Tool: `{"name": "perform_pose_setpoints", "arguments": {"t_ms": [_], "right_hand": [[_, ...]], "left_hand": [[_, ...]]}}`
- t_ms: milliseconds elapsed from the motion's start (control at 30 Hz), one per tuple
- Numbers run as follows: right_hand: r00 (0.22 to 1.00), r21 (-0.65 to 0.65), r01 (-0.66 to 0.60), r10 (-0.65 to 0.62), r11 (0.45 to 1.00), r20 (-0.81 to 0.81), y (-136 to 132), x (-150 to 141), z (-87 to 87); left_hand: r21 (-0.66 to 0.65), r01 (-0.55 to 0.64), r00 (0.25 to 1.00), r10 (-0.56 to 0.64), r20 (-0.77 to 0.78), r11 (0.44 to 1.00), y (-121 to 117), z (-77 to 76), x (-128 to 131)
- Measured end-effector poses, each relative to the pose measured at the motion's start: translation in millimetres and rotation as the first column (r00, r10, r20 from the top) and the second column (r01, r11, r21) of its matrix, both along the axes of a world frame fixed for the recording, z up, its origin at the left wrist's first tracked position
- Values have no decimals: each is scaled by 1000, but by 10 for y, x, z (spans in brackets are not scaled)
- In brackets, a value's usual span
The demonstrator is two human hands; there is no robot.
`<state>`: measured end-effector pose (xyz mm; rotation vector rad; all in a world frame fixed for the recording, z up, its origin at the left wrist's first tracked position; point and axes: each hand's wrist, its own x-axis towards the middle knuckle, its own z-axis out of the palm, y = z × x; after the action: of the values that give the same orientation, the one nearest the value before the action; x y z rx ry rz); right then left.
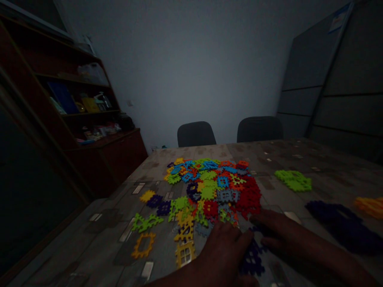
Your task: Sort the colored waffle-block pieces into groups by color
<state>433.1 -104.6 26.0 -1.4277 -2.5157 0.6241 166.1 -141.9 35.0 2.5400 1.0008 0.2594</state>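
Observation:
My left hand (223, 251) is at the lower middle, its fingers curled around the near side of several dark purple interlocking plastic tiles (253, 257). My right hand (283, 231) reaches in from the right, with forefinger and thumb apart beside the same tiles and no piece visible between them. Its fingertips come close to a pile of red tiles (249, 198). A grey tile (204, 228) and a yellow window tile (184, 254) lie by my left hand. The undersides of both hands are hidden.
A mixed heap of coloured tiles (206, 175) covers the table's middle. Light green tiles (293, 180), a dark purple stack (344, 225) and orange tiles (369, 207) sit at right. An orange frame tile (144, 245) lies at left. Two chairs (196, 134) stand behind the table.

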Motion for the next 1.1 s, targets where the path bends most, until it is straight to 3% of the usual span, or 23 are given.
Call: {"name": "perform_pose_setpoints", "arguments": {"t_ms": [167,333,467,600,767,833,933,1000,1100], "right_hand": [[1000,-38,-13,13,999,18,17,2,6],[999,-15,-31,30,999,-23,21,12,-29],[999,-34,-3,1,999,-41,-32,-40,93],[999,-29,-9,9,1000,-31,-76,-103,218],[1000,-22,16,-16,1000,-2,-84,-143,290],[1000,-17,27,-27,1000,-4,-73,-143,308],[999,40,26,-24,999,-49,-75,-146,299],[996,73,20,-13,997,-94,-122,-173,274],[992,20,-18,20,1000,-122,-265,-275,232]], "left_hand": [[-12,0,1000,0,29,1000,-8,45,-13],[-113,-45,995,55,88,993,-66,309,-69],[-167,-39,990,61,128,985,-86,486,-178],[-203,47,981,-8,192,978,-44,650,-287],[-250,184,981,-162,105,951,18,785,-335],[-244,180,983,-167,70,953,-3,774,-388],[-227,86,996,-81,32,970,-86,660,-504],[-158,23,999,-19,26,987,-149,495,-564],[29,-23,999,22,35,999,-209,135,-580]]}}
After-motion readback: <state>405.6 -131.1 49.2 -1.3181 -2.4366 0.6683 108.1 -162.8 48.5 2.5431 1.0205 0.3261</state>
